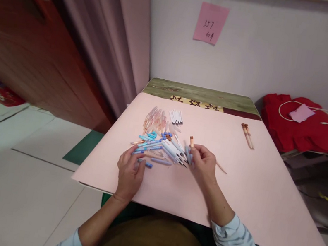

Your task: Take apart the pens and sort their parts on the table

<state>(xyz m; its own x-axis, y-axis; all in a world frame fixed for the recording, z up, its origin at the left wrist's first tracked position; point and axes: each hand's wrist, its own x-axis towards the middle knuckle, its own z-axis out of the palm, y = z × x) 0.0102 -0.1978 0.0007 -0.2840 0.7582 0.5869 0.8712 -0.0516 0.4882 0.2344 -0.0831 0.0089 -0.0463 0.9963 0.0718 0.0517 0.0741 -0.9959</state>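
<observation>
A pile of pen parts lies on the pink-covered table [250, 188], with blue barrels [161, 161] and white refills with dark tips [178, 152] among them. My right hand [204, 163] pinches a pen with a brown top [191, 141] that sticks up above the fingers. The lower part of this pen is hidden by the hand. At the pile's left edge, my left hand [129, 171] rests with its fingers apart. A short blue pen [148, 164] lies beside its thumb. Small bright-blue pieces [152, 135] and dark-blue pieces [166, 135] sit behind the barrels.
Behind the pile are clear pinkish barrels [155, 119] and a bundle of white refills [176, 117]. Two pens with brown tops [247, 136] lie at the right. One thin pale stick [221, 167] lies past my right hand. Red cloth [310, 130] is heaped beyond the table.
</observation>
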